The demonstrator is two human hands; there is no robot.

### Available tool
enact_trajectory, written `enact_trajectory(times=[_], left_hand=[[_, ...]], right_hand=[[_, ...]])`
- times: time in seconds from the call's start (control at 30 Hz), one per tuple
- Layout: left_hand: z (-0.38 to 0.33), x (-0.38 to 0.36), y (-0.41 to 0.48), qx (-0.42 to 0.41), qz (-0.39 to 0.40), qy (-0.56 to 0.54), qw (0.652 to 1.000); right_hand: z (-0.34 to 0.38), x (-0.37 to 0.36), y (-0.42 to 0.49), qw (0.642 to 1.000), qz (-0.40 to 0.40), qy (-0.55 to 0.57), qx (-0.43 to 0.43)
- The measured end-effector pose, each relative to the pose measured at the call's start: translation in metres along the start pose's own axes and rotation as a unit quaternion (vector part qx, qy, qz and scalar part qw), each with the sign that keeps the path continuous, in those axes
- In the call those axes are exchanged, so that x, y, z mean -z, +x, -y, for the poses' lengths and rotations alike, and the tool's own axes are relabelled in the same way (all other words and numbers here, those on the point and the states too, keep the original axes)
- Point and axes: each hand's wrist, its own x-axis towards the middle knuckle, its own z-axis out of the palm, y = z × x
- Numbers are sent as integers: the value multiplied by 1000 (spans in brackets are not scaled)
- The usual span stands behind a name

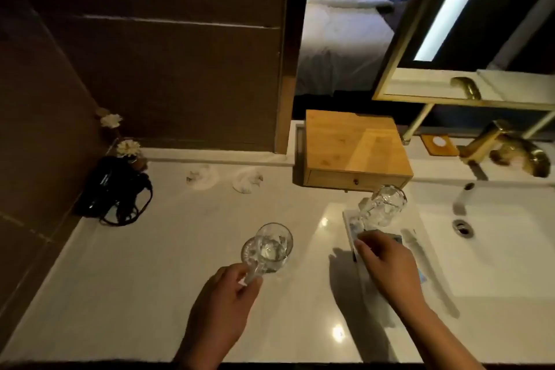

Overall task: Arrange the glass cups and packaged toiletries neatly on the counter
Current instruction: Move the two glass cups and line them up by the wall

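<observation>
My left hand (223, 294) grips a clear cut-glass cup (268, 248) by its base, tilted above the white counter (150, 264). A second glass cup (383, 206) stands to the right, in front of the wooden box. My right hand (387, 264) rests on flat packaged toiletries (353, 227) that lie beside the sink's edge, fingers pressed on the top packet. Another long packet (416, 246) lies just right of that hand.
A wooden drawer box (354, 150) sits at the back. Two white paper coasters (207, 177) lie near the wall. A black hair dryer with cord (117, 189) and small flowers fill the left corner. The sink basin (495, 249) and gold faucet (504, 150) are at right.
</observation>
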Motion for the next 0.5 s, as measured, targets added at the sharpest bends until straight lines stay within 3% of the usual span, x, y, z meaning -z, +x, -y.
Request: enact_trajectory(times=[0.13, 0.23, 0.5], left_hand=[[3, 8, 30, -39, 80, -1, 996], [-2, 6, 43, -56, 112, 19, 992], [-8, 5, 58, -42, 118, 36, 991]], right_hand=[[4, -3, 12, 965, -108, 165, -175], [4, -12, 26, 923, -152, 249, -249], [4, -37, 59, 886, -205, 237, -341]])
